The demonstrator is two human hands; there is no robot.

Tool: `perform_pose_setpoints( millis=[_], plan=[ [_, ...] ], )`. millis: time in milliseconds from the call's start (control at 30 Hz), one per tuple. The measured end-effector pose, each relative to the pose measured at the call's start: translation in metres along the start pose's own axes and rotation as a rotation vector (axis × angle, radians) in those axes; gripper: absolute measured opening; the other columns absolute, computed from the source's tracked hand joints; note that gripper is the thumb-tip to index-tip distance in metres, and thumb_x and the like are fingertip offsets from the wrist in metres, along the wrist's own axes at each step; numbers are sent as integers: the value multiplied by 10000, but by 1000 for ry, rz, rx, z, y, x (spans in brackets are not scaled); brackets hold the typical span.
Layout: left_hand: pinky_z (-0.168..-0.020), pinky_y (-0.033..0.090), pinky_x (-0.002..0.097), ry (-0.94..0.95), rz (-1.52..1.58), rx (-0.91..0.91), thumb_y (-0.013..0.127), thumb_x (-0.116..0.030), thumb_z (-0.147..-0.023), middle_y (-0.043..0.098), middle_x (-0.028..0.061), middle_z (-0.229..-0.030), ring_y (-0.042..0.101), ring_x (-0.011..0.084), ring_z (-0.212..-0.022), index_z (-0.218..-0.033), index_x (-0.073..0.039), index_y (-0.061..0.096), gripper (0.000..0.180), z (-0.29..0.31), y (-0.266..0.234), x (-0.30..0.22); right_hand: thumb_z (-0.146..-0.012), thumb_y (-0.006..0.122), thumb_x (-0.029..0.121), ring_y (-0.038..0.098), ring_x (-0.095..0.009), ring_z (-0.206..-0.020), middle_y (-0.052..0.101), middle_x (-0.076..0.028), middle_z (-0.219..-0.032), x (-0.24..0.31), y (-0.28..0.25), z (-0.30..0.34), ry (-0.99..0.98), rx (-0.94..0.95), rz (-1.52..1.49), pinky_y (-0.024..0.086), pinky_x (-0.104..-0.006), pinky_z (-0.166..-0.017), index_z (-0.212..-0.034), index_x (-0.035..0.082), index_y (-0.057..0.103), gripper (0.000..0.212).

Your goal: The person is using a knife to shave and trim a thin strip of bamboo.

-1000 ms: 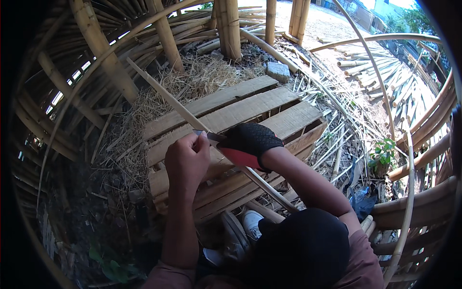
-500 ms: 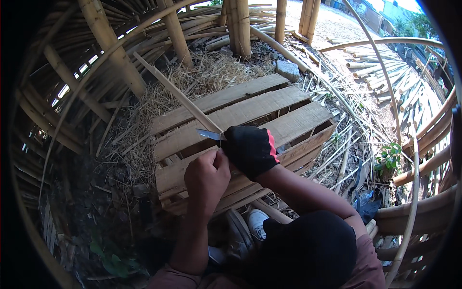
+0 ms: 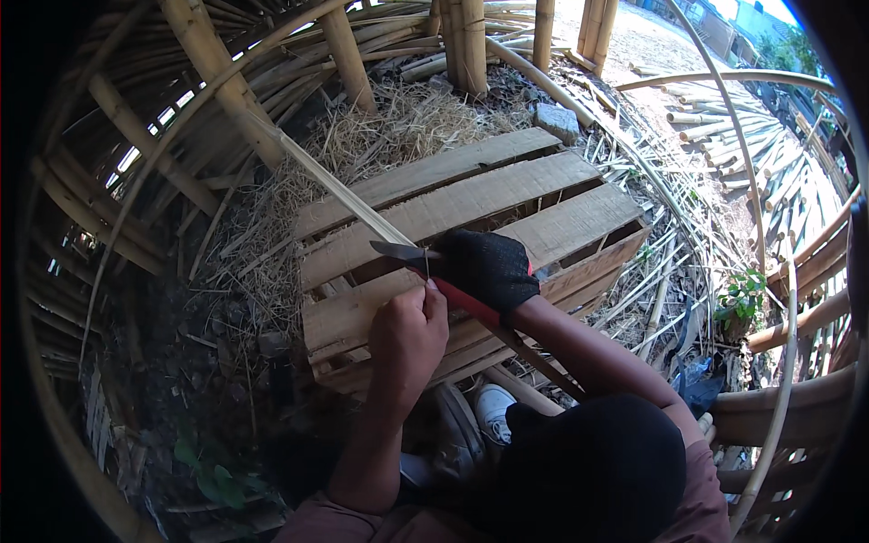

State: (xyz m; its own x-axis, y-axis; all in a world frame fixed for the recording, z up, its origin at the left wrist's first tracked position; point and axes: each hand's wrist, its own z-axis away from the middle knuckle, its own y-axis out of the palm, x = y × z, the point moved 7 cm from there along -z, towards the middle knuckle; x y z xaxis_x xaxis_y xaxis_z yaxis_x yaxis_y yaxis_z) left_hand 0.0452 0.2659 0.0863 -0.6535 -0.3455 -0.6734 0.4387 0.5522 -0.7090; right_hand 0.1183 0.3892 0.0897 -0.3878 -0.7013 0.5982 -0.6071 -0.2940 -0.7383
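Observation:
A black glove with red on it covers my right hand (image 3: 489, 271), which is closed around a knife (image 3: 394, 248) with its blade pointing left. At the blade lies a long pale bamboo strip (image 3: 335, 188); it slopes from the upper left down to my hands, and a darker length shows again below the glove. My bare left hand (image 3: 409, 330) is a closed fist just below the knife, thumb uppermost. A thin strand seems to rise from its thumb to the blade; what the fingers hold is mostly hidden. Both hands are over the near edge of a slatted wooden crate (image 3: 471, 204).
Dry straw (image 3: 385, 127) lies behind the crate, with a grey block (image 3: 557, 122) at its far right corner. Bamboo posts (image 3: 348, 59) stand beyond. Cut bamboo poles (image 3: 751, 136) are piled at far right. My white shoe (image 3: 493, 412) is below the crate.
My gloved right hand has turned over, and the knife blade now looks dark instead of bright. The strip now shows below the glove. The whole view has shifted slightly.

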Motion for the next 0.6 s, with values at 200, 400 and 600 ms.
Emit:
perform_pose_setpoints(
  millis=[200,400,600],
  plan=[
    [-553,419,479,50,-53,-37,521,-232,-997,519,265,-623,538,475,-605,-705,32,560,396,3,-1,-4,-878,631,549,689,-363,-729,680,-143,-748,18,-6,4,-25,-52,89,530,-442,-603,-773,122,715,448],
    [-549,420,476,67,-45,-54,523,-212,-996,521,256,-614,544,467,-603,-710,24,560,373,7,-3,-10,-899,613,522,675,-374,-677,658,-152,-702,22,-11,9,-62,-136,140,510,-459,-540,-717,97,691,469],
    [-543,407,462,37,-21,-47,532,-217,-998,514,240,-608,507,443,-566,-704,20,548,378,5,0,-10,-896,627,535,673,-383,-691,658,-164,-711,17,-12,9,19,-138,111,514,-452,-564,-757,97,700,466]
  ],
)
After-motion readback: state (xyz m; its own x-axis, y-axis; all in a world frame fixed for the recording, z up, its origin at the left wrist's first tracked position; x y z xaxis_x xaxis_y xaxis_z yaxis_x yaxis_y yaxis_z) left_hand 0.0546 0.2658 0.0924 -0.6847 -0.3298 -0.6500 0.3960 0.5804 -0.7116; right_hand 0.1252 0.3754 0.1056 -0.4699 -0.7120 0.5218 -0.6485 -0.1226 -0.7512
